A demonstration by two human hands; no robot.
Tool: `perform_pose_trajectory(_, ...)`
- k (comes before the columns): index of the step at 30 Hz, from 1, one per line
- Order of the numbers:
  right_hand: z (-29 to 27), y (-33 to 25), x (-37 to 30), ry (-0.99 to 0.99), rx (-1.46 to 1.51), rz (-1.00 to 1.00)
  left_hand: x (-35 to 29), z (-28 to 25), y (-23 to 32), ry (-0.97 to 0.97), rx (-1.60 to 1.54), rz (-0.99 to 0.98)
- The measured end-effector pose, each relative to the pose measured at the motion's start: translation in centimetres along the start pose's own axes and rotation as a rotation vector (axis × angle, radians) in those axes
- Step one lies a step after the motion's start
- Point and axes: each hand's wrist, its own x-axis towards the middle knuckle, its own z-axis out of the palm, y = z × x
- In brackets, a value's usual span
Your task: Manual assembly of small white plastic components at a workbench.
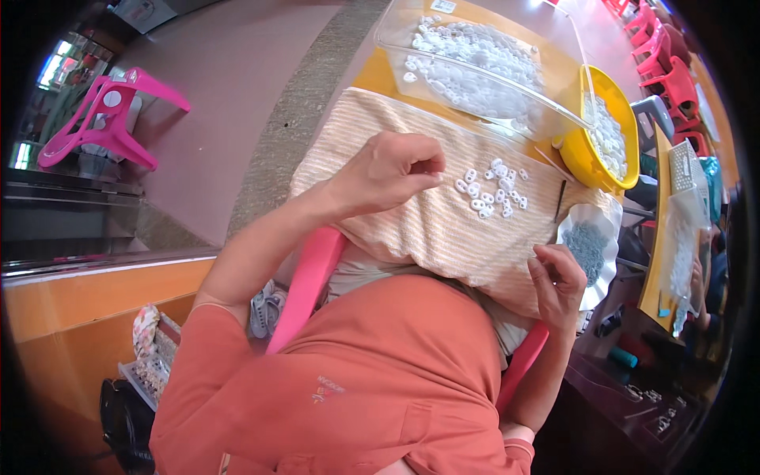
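My left hand (392, 172) is raised over the striped cloth (396, 237), its fingers curled in a pinch. A speck of white shows at the fingertips, too small to name. To its right lies a loose group of small white plastic pieces (473, 190) with holes, on the cloth. My right hand (558, 286) is closed in a pinch at the cloth's right side; whatever it holds cannot be made out. Right beside it, a white wavy-rimmed dish (608, 273) holds many tiny grey-blue pieces (584, 252). A thin dark stick (560, 200) lies on the cloth above this dish.
A clear plastic bin (388, 39) of white pieces stands at the table's far side, with a yellow basin (590, 170) of similar pieces to its right. A pink stool (119, 119) is at the far left. Another table (653, 293) stands at right, a person's arm near it.
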Motion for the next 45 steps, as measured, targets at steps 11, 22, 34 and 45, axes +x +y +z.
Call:
perform_pose_trajectory(11,-0.5,0.4,-0.5,0.006,0.003,0.013,1.8,3.7,-1.6,0.059,-0.037,-0.052)
perform_pose_trajectory(22,-1.7,0.0,-0.7,0.081,0.012,0.006,1.4,3.8,-1.5,0.244,-0.398,-0.228)
perform_pose_trajectory(34,-6.4,1.9,-2.6,0.202,-0.192,0.091,0.6,6.0,1.8,0.127,-0.707,-0.279)
perform_pose_trajectory(45,-7.4,2.9,-2.5,0.156,-0.43,0.147,0.4,7.5,1.9,-0.013,-0.731,-0.297)
